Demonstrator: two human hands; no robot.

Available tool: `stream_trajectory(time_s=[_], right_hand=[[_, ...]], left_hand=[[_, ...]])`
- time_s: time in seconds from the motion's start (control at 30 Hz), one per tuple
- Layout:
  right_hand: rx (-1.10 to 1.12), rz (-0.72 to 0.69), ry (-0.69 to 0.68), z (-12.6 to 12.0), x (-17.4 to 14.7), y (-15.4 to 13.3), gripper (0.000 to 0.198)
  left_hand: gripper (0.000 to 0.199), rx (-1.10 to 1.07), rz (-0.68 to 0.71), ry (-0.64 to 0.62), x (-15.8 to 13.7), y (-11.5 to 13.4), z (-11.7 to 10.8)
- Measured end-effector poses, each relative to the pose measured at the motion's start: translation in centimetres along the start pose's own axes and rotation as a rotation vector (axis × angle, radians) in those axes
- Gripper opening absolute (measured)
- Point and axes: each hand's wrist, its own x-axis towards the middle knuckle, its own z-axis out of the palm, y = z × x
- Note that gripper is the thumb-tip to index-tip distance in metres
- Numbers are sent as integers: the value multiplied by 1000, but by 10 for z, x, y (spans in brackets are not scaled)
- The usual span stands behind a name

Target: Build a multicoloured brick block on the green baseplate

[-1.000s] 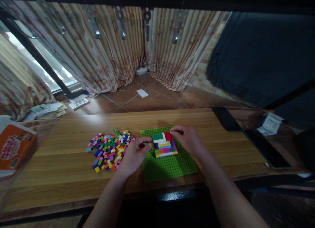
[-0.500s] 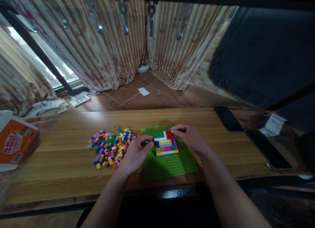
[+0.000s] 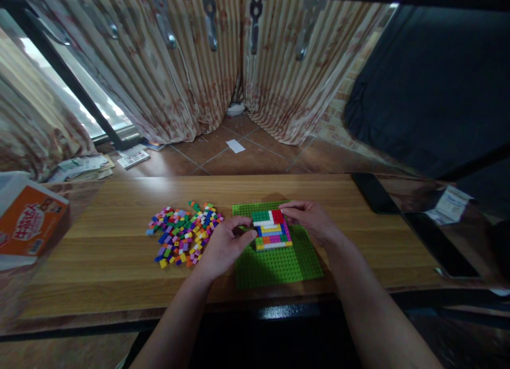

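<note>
Toy-brick panel: in head view, lies on the green studded baseplate, between left hand and right hand. On the orange-and-white carton, large white Chinese characters, too blurred to read surely; on the flat white packet, dark print, illegible. Compared with half a second ago, left thumb further in, now overlapping the panel's left edge; right fingertips likewise at the far right corner, beside the red brick. Left hand half-curled, right fingers bunched; cannot tell whether either grips. Counted: one panel, one baseplate, one loose-brick pile, two black phone-like devices.
</note>
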Motion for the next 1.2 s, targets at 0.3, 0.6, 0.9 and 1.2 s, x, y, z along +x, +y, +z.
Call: stream_trajectory(time_s=[0.3,0.6,0.9,1.2], right_hand=[[73,52,17,2,-2,-1,29],[13,28,-4,6,-7,-3,31],[-89,-52,75,-18,-5,3,39],[-123,-81,81,-11,-7,0,41]], left_hand=[[31,5,11,56,-1,-10,8],[30,20,50,47,-4,-10,11],[22,331,111,278,-3,-3,-30],[32,989,-11,445,2,-16,-77]])
